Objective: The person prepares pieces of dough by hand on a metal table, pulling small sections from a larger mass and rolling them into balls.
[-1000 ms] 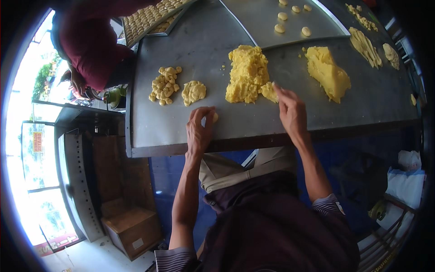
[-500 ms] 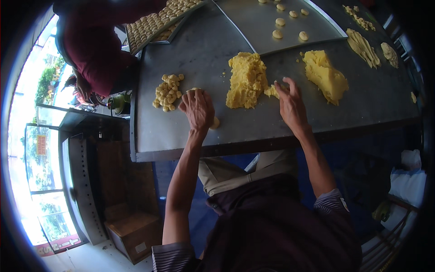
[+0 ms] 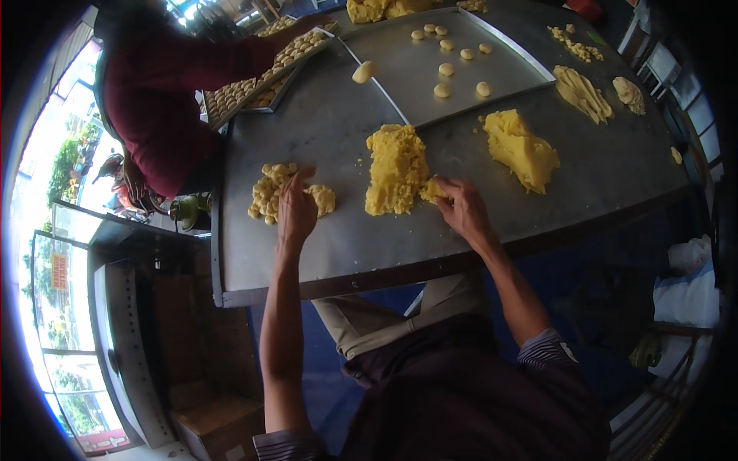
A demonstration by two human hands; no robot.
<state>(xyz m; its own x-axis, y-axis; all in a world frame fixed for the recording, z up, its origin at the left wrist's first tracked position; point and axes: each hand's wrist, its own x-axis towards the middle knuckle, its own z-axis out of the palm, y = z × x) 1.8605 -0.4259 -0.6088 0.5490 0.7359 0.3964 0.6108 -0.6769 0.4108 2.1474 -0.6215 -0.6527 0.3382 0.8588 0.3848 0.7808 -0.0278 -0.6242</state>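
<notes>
My left hand (image 3: 297, 209) is open, its fingers stretched along the right side of a pile of small pale dough balls (image 3: 267, 189). Just right of it lies a pale dough lump (image 3: 322, 199), partly hidden behind the hand. My right hand (image 3: 466, 209) has its fingertips closed on a small yellow dough piece (image 3: 433, 190). That piece lies at the lower right of a crumbly yellow dough mound (image 3: 395, 165). Farther up, a single dough ball (image 3: 364, 72) shows over the tray's left edge; whether it is in the air I cannot tell.
A metal tray (image 3: 427, 88) holding several dough balls stands at the back. A smoother yellow block (image 3: 520, 150) and pale dough strips (image 3: 582, 94) lie to the right. At the far left, a person in a dark red sleeve (image 3: 223, 65) reaches over a filled tray (image 3: 231, 98).
My left hand has moved left to the ball pile and its fingers have straightened. My right fingers have come down onto the yellow piece. A dough ball now shows by the tray edge.
</notes>
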